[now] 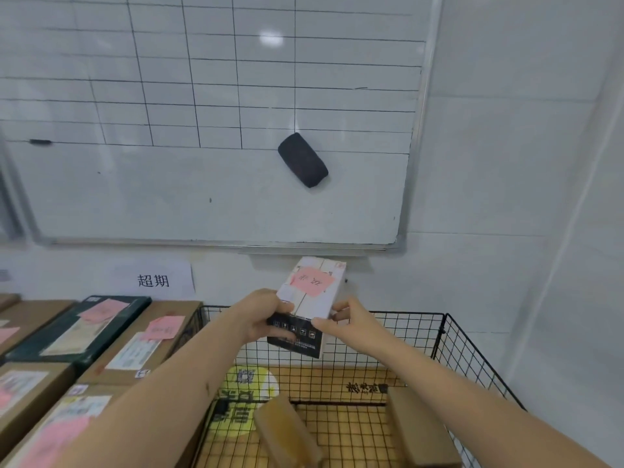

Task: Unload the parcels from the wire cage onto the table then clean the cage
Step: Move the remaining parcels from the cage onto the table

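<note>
I hold a white box with a black end and a pink note (312,292) up above the black wire cage (472,352). My left hand (261,314) grips its left side and my right hand (344,320) pinches its right edge. Down in the cage lie a brown parcel (287,434) in the middle, a second brown parcel (418,430) at the right and a yellow-green packet (243,396) on the wooden floor. Several parcels lie on the table at the left, among them a brown one with a pink note (148,339) and a dark green box (81,327).
A whiteboard (169,184) with a drawn grid hangs on the wall ahead, a black eraser (303,160) stuck to it. A paper sign with two characters (153,280) is taped below it. White wall closes the right side behind the cage.
</note>
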`<state>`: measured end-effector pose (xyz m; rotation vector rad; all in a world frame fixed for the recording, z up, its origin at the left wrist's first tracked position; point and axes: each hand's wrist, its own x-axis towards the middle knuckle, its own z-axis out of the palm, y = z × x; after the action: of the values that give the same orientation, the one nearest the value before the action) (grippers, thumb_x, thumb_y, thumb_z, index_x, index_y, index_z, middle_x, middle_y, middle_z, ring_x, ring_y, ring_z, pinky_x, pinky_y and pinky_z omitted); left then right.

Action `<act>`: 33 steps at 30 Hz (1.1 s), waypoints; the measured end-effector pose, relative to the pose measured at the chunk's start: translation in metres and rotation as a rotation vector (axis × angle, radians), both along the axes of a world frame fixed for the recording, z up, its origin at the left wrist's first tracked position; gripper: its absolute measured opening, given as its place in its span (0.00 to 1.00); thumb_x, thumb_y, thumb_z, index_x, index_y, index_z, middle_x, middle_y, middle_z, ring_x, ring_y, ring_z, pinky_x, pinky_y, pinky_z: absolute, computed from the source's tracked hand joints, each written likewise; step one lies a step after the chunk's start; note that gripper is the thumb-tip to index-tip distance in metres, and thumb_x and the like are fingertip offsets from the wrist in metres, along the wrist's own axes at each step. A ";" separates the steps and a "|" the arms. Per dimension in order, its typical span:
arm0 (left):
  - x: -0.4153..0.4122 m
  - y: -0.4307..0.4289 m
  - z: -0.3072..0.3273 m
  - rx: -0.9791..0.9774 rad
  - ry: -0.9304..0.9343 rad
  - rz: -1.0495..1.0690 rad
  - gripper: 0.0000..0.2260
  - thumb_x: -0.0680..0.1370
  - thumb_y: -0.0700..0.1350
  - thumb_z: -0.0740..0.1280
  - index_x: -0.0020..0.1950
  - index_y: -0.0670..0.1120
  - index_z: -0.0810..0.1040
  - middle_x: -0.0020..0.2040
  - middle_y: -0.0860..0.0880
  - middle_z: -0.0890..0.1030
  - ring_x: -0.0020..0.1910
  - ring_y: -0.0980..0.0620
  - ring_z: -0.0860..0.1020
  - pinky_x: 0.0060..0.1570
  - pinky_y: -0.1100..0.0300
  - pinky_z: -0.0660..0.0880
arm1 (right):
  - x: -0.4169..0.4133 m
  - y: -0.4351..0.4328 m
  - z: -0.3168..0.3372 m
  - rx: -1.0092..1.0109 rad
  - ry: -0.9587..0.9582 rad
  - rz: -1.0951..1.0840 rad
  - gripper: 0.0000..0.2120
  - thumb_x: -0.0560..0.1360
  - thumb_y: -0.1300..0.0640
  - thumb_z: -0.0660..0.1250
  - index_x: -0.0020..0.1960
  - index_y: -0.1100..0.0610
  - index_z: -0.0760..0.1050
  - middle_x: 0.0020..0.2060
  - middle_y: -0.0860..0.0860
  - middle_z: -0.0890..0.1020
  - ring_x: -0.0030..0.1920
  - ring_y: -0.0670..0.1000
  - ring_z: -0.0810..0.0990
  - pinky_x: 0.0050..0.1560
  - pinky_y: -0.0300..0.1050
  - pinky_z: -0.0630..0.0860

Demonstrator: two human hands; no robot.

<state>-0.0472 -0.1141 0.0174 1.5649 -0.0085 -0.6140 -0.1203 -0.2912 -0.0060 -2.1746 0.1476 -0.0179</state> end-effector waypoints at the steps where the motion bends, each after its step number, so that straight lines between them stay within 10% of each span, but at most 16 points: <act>1: 0.000 0.002 -0.002 -0.004 -0.007 0.000 0.11 0.78 0.33 0.63 0.59 0.38 0.71 0.58 0.38 0.75 0.58 0.40 0.75 0.50 0.42 0.79 | 0.001 0.001 -0.001 0.007 0.004 -0.002 0.27 0.72 0.41 0.70 0.63 0.52 0.65 0.56 0.47 0.75 0.55 0.45 0.74 0.40 0.35 0.69; 8: -0.005 0.016 -0.007 0.041 -0.030 -0.045 0.17 0.77 0.30 0.62 0.63 0.43 0.69 0.59 0.41 0.74 0.58 0.40 0.75 0.51 0.40 0.78 | 0.010 -0.002 -0.005 0.027 -0.032 -0.097 0.28 0.76 0.44 0.66 0.70 0.54 0.61 0.58 0.51 0.74 0.53 0.48 0.73 0.38 0.35 0.69; 15: 0.009 0.041 -0.008 0.201 -0.140 -0.081 0.25 0.74 0.26 0.63 0.67 0.47 0.70 0.59 0.42 0.76 0.58 0.42 0.76 0.52 0.44 0.79 | 0.023 -0.020 -0.003 -0.013 -0.181 -0.244 0.42 0.74 0.53 0.72 0.77 0.56 0.49 0.75 0.56 0.59 0.70 0.56 0.66 0.62 0.48 0.69; 22: 0.031 0.030 -0.036 0.346 -0.315 0.368 0.07 0.70 0.43 0.71 0.42 0.41 0.77 0.48 0.40 0.80 0.43 0.45 0.76 0.47 0.57 0.73 | 0.039 -0.018 -0.015 -0.101 -0.143 -0.104 0.38 0.75 0.57 0.70 0.76 0.52 0.52 0.69 0.53 0.69 0.53 0.50 0.74 0.32 0.33 0.71; 28: 0.022 0.030 -0.026 0.252 -0.183 0.183 0.24 0.75 0.43 0.71 0.67 0.54 0.65 0.59 0.46 0.73 0.58 0.43 0.71 0.49 0.40 0.77 | 0.044 -0.025 -0.015 -0.144 -0.146 -0.095 0.49 0.69 0.54 0.76 0.78 0.52 0.47 0.69 0.55 0.64 0.64 0.53 0.70 0.58 0.45 0.71; 33: 0.025 0.024 -0.027 0.111 -0.116 0.156 0.36 0.73 0.32 0.70 0.75 0.52 0.59 0.67 0.42 0.71 0.54 0.40 0.77 0.39 0.45 0.82 | 0.044 -0.027 -0.008 -0.171 -0.153 -0.076 0.47 0.66 0.53 0.78 0.75 0.53 0.53 0.71 0.52 0.58 0.61 0.50 0.68 0.50 0.39 0.72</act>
<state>-0.0222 -0.0900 -0.0096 1.6889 0.0603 -0.4062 -0.0761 -0.3187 -0.0142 -2.3267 0.1449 -0.2479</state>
